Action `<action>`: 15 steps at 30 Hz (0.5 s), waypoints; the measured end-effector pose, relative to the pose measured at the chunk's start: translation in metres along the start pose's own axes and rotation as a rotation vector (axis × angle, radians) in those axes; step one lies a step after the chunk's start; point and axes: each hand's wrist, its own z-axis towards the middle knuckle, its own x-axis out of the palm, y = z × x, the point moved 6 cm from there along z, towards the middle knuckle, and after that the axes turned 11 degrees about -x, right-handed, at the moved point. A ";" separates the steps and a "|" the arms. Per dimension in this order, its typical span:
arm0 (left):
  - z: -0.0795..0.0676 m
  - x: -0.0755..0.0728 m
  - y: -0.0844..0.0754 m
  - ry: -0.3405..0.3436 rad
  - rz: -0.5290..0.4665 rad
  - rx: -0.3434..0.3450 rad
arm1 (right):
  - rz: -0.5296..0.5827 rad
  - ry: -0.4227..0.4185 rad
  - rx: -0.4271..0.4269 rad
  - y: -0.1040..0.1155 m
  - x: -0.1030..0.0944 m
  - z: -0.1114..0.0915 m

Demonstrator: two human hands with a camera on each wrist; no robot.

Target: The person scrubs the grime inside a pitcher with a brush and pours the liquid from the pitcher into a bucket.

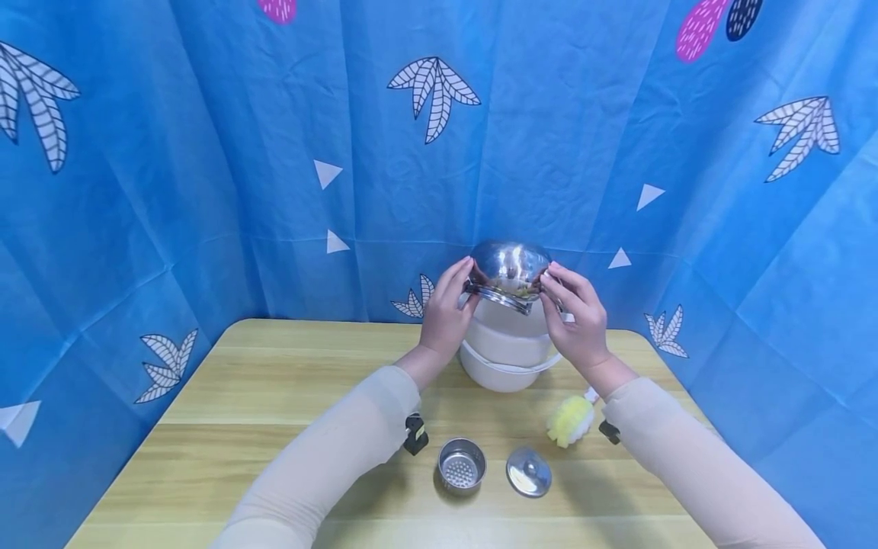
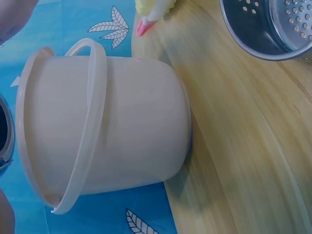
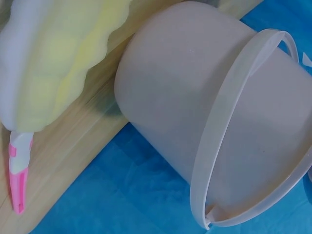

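In the head view, my left hand (image 1: 442, 313) and my right hand (image 1: 579, 316) grip a shiny steel pot (image 1: 511, 267) from opposite sides. The pot is tipped over, its rounded base upward and its rim low, above a white plastic bucket (image 1: 507, 377). The bucket stands upright at the table's far edge, with its handle hanging down across the front. Both wrist views look at the bucket's side, and only a sliver of the pot (image 2: 5, 129) shows at the left wrist view's edge. The pot's inside is hidden from the head view.
On the wooden table (image 1: 288, 396), a perforated metal cup (image 1: 462, 469) and a small steel lid (image 1: 529, 473) lie nearer the body. A yellow and white sponge brush (image 1: 571, 419) with a pink-and-white handle lies right of the bucket. A blue curtain (image 1: 549, 152) closes off the back.
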 end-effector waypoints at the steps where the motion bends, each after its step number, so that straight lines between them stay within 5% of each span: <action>1: 0.000 0.000 0.000 0.004 -0.003 -0.005 | 0.003 0.000 0.006 -0.001 0.000 0.000; 15: 0.004 0.001 0.004 0.110 -0.022 -0.118 | 0.042 0.050 0.194 -0.013 0.001 -0.007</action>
